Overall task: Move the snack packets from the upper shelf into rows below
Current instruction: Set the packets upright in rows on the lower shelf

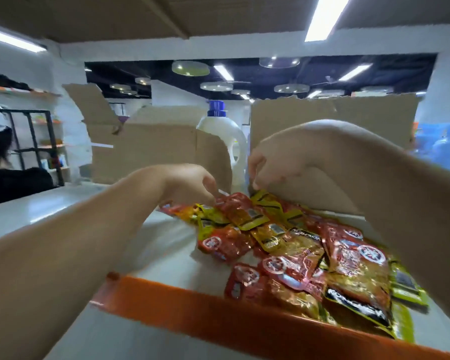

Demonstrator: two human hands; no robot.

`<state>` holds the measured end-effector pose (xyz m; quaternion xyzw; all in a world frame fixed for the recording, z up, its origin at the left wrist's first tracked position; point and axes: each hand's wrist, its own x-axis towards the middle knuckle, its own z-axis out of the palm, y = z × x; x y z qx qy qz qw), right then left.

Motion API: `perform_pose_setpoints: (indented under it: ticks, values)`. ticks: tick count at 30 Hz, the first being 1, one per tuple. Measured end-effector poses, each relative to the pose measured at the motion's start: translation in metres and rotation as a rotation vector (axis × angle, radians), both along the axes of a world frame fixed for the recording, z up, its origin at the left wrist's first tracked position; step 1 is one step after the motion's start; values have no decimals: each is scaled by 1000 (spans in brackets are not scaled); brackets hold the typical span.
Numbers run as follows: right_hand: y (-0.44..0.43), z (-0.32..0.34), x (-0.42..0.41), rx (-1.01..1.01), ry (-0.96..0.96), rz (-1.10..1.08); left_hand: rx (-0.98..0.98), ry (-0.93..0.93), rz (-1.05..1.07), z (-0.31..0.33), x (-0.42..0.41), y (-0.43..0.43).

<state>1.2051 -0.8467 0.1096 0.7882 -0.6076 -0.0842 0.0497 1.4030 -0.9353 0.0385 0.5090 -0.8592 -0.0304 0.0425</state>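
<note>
Red-and-gold foil snack packets (307, 258): loose overlapping heap, some edged in yellow, lying from centre to lower right of the frame on a white shelf with an orange front edge (192, 305); none set in rows.

Left hand (190, 185): centre of the frame, fingers curled down onto the far left end of the heap; blurred, so a grip on a packet cannot be told.

Right hand (276, 162): right of centre, fingertips curled at the top corner of a yellow-edged packet (266, 201); whether it pinches the packet cannot be told.

White plastic jug with a blue cap (222, 131): upright behind the heap, between a torn brown cardboard box (146, 149) at centre left and a second brown cardboard box (335, 118) at upper right.

Black metal rack (34, 141): far left; a person in dark clothing (8, 180) at the left edge.
</note>
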Motion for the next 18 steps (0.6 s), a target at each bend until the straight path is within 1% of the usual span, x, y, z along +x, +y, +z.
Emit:
perform_pose_setpoints:
  ticks: [3, 5, 8, 10, 13, 18]
  values:
    - [-21, -15, 24, 3, 59, -50, 70, -110, -30, -3, -2, -25]
    - [-32, -29, 35, 41, 91, -106, 113, -131, -60, -6, -2, -33]
    - [-47, -51, 42, 50, 107, -172, 95, -73, -124, -14, 0, -40]
    - [-55, -65, 43, 42, 45, -196, 80, -19, -162, -18, 1, -45]
    - [-61, -78, 43, 26, -38, -201, 76, -1, -171, -21, 4, -44]
    - [-60, -82, 39, -38, -45, -244, 136, -38, -209, -21, 12, -43]
